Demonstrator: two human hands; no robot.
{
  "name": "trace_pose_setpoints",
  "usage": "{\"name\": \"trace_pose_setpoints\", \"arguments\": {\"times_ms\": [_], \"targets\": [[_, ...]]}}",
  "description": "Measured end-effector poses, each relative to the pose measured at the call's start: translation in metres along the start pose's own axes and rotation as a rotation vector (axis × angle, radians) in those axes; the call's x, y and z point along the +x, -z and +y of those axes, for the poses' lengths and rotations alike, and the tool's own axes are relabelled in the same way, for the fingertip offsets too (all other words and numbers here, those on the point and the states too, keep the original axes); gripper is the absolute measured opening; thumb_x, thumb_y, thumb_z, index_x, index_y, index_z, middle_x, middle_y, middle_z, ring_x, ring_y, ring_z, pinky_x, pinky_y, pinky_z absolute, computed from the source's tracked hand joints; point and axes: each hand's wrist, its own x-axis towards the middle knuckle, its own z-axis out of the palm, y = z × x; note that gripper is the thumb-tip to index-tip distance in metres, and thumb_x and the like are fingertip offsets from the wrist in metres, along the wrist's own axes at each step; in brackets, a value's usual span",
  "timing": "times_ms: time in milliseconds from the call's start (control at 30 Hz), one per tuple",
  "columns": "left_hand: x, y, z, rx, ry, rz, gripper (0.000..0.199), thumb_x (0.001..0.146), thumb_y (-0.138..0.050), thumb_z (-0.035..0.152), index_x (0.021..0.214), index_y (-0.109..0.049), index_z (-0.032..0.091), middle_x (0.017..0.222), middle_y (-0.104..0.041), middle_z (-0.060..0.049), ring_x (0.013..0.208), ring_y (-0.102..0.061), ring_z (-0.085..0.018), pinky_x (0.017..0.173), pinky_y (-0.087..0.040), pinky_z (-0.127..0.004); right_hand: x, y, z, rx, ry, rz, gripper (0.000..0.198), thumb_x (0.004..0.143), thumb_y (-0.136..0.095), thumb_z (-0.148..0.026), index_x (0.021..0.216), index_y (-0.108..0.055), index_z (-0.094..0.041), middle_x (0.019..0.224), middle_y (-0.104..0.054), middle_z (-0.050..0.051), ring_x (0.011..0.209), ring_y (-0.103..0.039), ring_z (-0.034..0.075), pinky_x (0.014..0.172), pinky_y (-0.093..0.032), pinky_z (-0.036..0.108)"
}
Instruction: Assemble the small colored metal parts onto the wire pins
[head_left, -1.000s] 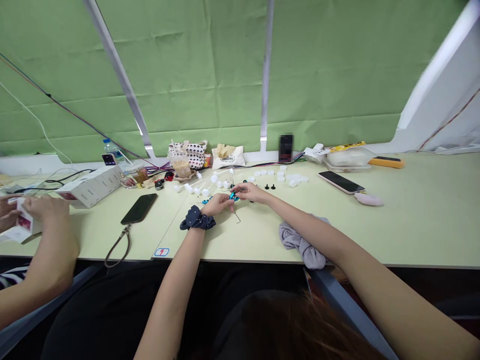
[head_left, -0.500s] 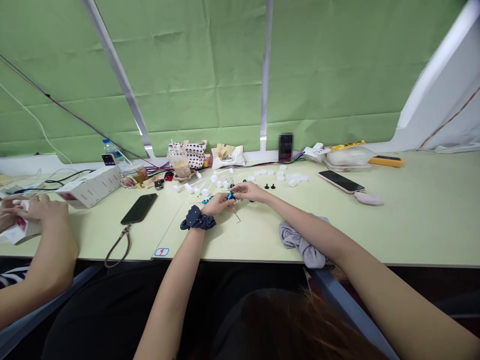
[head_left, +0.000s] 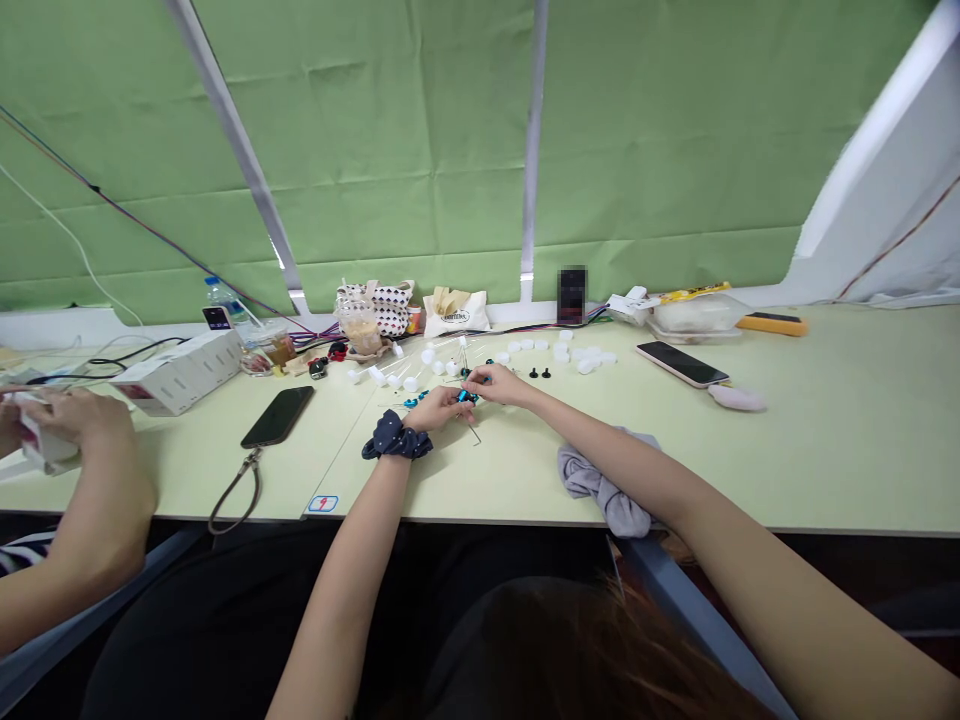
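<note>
Just above the table, my left hand (head_left: 441, 408) is closed on a small shiny blue part (head_left: 466, 396), whose exact kind I cannot make out. My right hand (head_left: 495, 383) meets it from the other side, thumb and fingers pinched at the same part. A thin bent metal rod, like a hex key (head_left: 476, 437), sticks out below the fingers. Beside my left hand lie more blue pieces (head_left: 412, 401). Behind both hands, several white caps (head_left: 410, 384) on thin clear stems are spread about, and two small black parts (head_left: 540, 373) stand to the right.
A phone with a wrist strap (head_left: 277, 418) lies left, another phone (head_left: 681, 363) right. A grey cloth (head_left: 604, 485) sits under my right forearm. Drink cups (head_left: 364, 333), pouches and cables line the back. At far left, a co-worker's hands (head_left: 75, 415) hold a white box.
My fingers have shifted slightly around the blue part, which is turned a little. My arms stay in place. The co-worker's hands and box have moved a little.
</note>
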Motion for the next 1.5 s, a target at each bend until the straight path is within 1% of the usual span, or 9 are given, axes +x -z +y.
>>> {"name": "trace_pose_setpoints", "arguments": {"times_ms": [167, 400, 600, 767, 933, 1067, 1167, 1300, 1500], "targets": [[-0.0006, -0.0015, 0.001, -0.021, 0.019, -0.028, 0.042, 0.076, -0.062, 0.052, 0.082, -0.062, 0.01, 0.071, -0.07, -0.008, 0.055, -0.054, -0.012, 0.049, -0.038, -0.022, -0.0007, 0.0043, -0.0032, 0.09, 0.071, -0.117, 0.038, 0.071, -0.069, -0.044, 0.089, -0.063, -0.011, 0.075, -0.062, 0.004, 0.065, -0.055, 0.012, 0.058, -0.044, 0.023], [-0.0003, 0.0013, -0.0024, -0.019, 0.004, -0.051, 0.048, 0.078, -0.059, 0.054, 0.094, -0.064, 0.009, 0.077, -0.071, -0.009, 0.049, -0.045, -0.008, 0.045, -0.031, -0.021, -0.0044, 0.0013, -0.006, -0.044, -0.046, -0.073, 0.034, 0.08, -0.059, -0.046, 0.082, -0.061, -0.012, 0.061, -0.056, 0.0, 0.044, -0.046, 0.007, 0.044, -0.036, 0.02], [-0.0007, 0.0045, -0.0032, -0.025, -0.046, -0.061, 0.046, 0.08, -0.057, 0.053, 0.089, -0.064, 0.008, 0.08, -0.07, -0.009, 0.059, -0.05, -0.01, 0.055, -0.036, -0.022, -0.0028, 0.0001, -0.0031, 0.078, 0.068, -0.154, 0.038, 0.076, -0.067, -0.04, 0.102, -0.059, -0.014, 0.083, -0.064, 0.005, 0.062, -0.057, 0.01, 0.056, -0.045, 0.021], [-0.0014, 0.0052, -0.0033, 0.018, -0.011, -0.083, 0.046, 0.08, -0.056, 0.053, 0.088, -0.066, 0.008, 0.072, -0.068, -0.006, 0.049, -0.043, -0.008, 0.049, -0.031, -0.021, -0.002, -0.0019, -0.0009, -0.082, -0.025, -0.026, 0.035, 0.079, -0.06, -0.047, 0.082, -0.061, -0.012, 0.066, -0.06, 0.002, 0.049, -0.051, 0.009, 0.048, -0.04, 0.021], [-0.0012, 0.0048, -0.004, -0.027, -0.04, -0.079, 0.045, 0.08, -0.057, 0.051, 0.091, -0.065, 0.009, 0.078, -0.07, -0.009, 0.062, -0.052, -0.012, 0.059, -0.039, -0.023, -0.002, 0.0003, 0.0, 0.065, 0.098, -0.159, 0.037, 0.073, -0.068, -0.04, 0.098, -0.06, -0.014, 0.085, -0.065, 0.006, 0.07, -0.059, 0.012, 0.06, -0.046, 0.023], [-0.0016, 0.0047, -0.0028, 0.017, -0.021, -0.106, 0.047, 0.08, -0.055, 0.053, 0.088, -0.066, 0.008, 0.069, -0.067, -0.005, 0.047, -0.039, -0.006, 0.047, -0.03, -0.021, -0.0009, -0.0011, 0.0002, -0.055, -0.033, -0.056, 0.037, 0.077, -0.062, -0.049, 0.085, -0.063, -0.013, 0.066, -0.06, 0.002, 0.051, -0.051, 0.009, 0.049, -0.039, 0.021], [-0.0017, 0.005, -0.0032, 0.011, -0.007, -0.116, 0.048, 0.08, -0.055, 0.055, 0.087, -0.065, 0.008, 0.067, -0.066, -0.004, 0.041, -0.028, -0.004, 0.042, -0.021, -0.021, -0.0004, -0.0004, -0.0011, -0.03, 0.012, -0.051, 0.035, 0.074, -0.065, -0.047, 0.077, -0.062, -0.012, 0.067, -0.06, 0.002, 0.058, -0.053, 0.01, 0.053, -0.041, 0.021], [-0.0018, 0.0058, -0.0048, -0.012, -0.007, -0.106, 0.048, 0.08, -0.056, 0.053, 0.097, -0.063, 0.008, 0.08, -0.07, -0.009, 0.047, -0.038, -0.006, 0.045, -0.027, -0.02, -0.0024, 0.0025, -0.0029, 0.09, 0.011, -0.147, 0.04, 0.071, -0.07, -0.043, 0.096, -0.06, -0.013, 0.077, -0.062, 0.004, 0.062, -0.056, 0.011, 0.054, -0.044, 0.022], [-0.0004, 0.0058, -0.0086, -0.006, 0.013, -0.116, 0.051, 0.08, -0.056, 0.053, 0.099, -0.064, 0.007, 0.083, -0.071, -0.01, 0.047, -0.041, -0.007, 0.045, -0.028, -0.02, -0.0022, 0.0014, 0.0027, 0.039, 0.014, -0.155, 0.032, 0.078, -0.064, -0.042, 0.087, -0.06, -0.012, 0.074, -0.061, 0.004, 0.053, -0.052, 0.008, 0.051, -0.043, 0.021]]}}
